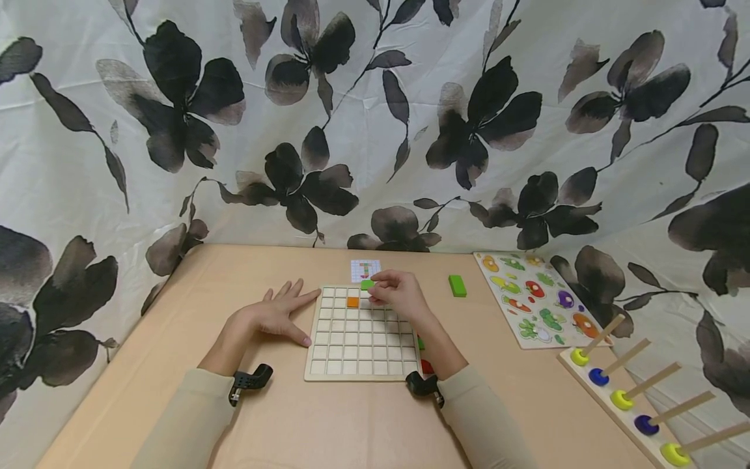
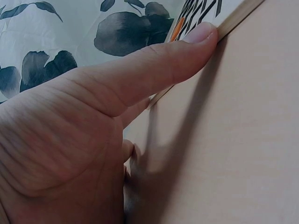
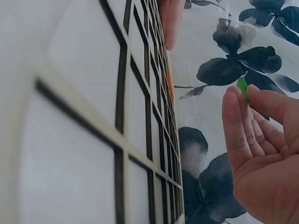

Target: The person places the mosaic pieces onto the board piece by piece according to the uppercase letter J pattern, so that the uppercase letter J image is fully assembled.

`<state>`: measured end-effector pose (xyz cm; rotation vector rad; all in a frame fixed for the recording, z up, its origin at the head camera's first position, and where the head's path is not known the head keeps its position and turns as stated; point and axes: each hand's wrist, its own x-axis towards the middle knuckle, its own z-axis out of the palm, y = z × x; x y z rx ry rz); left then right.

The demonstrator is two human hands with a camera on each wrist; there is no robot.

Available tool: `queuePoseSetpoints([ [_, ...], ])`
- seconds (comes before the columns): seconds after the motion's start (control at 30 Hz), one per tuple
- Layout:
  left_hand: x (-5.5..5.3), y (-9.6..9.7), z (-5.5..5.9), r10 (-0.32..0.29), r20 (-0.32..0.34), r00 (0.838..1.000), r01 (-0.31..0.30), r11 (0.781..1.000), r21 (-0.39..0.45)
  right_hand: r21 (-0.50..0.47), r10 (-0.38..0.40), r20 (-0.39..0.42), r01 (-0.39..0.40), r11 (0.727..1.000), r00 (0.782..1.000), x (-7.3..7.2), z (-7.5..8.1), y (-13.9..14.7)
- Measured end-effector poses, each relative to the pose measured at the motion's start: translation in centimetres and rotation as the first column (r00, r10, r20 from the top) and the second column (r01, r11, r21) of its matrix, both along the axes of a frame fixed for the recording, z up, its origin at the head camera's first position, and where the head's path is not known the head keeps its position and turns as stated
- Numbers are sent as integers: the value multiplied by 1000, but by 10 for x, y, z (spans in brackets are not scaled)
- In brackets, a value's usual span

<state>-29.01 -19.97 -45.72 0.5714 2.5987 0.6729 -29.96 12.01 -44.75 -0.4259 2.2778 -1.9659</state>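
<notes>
A white grid board (image 1: 363, 379) with a pale wooden rim lies flat in front of me. One orange square tile (image 1: 353, 302) sits in a cell of its upper rows. My left hand (image 1: 274, 315) rests at the board's left side, fingers spread, thumb and index finger touching the edge. With thumb and fingers my right hand (image 1: 398, 294) pinches a green tile (image 3: 242, 88) above the board's top rows; in the right wrist view the tile stands off the grid. Just behind the board lies a small pattern card (image 1: 365, 269) with a coloured figure on a grid.
A green block (image 1: 458, 286) lies right of the card. Green and red pieces (image 1: 427, 367) show partly behind my right forearm. Farther right are a vegetable picture board (image 1: 527, 299) and a wooden peg stand (image 1: 609, 397) with yellow and blue rings. A floral cloth hangs behind the table.
</notes>
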Motion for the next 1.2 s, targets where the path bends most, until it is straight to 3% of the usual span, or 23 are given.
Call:
queuePoseSetpoints([
  [0.23,0,-1,0,-1,-2,1000,1,1000,-5,90,2,-48,2,996,999,-4,-16,-4],
  [0.4,0,0,0,2,-2,1000,-2,1000,1,223,-13,-92,33,974,996,-5,-25,-3],
  [0.6,0,0,0,6,0,1000,-6,1000,3,309,-19,-124,57,949,992,-4,-28,-2],
  [1.2,1,1,0,-7,-13,1000,7,1000,3,388,-21,-147,77,918,989,-3,-31,0],
])
